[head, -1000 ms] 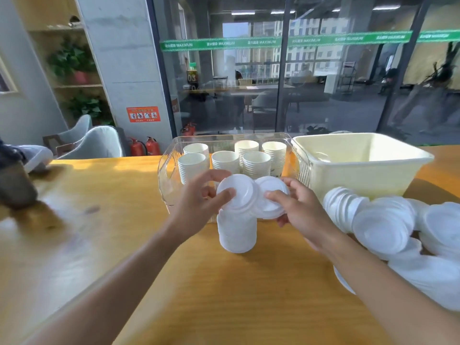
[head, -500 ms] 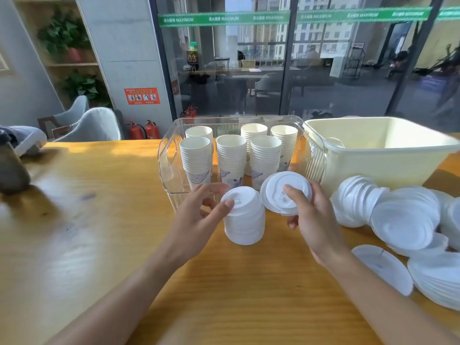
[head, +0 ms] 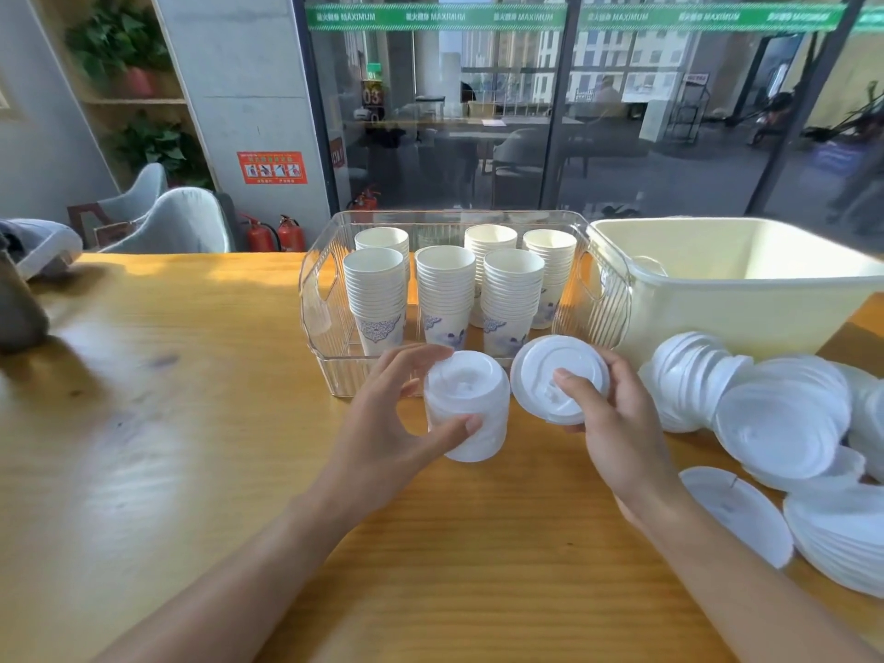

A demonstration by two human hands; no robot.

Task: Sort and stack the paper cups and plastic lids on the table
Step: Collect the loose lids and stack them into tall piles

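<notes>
Lid stack (head: 466, 409): white plastic lids, nested upright on the wooden surface (head: 191, 423), near centre, just in front of the clear bin. My left hand (head: 382, 423) curls round it, thumb on the near side, fingers on the far side.

Single lid (head: 557, 375): white, tilted towards me, just right of the stack's top and apart from it. My right hand (head: 617, 423) pinches it, thumb on its face, fingers behind.

Clear bin (head: 325, 299): ribbed transparent plastic with cut-out handles, far centre. Contents: six stacks of paper cups (head: 445, 294), white with blue print, mouths up, in two rows.

Cream tub (head: 746, 299): opaque, touching or very nearly touching the clear bin's right wall. Contents: I cannot tell; only a bare inner wall shows.

Loose lids (head: 784, 423): a heap on the surface at right, some nested on their sides, some lying flat, running to the right edge of view. One flat lid (head: 736, 514) lies nearest my right forearm.
</notes>
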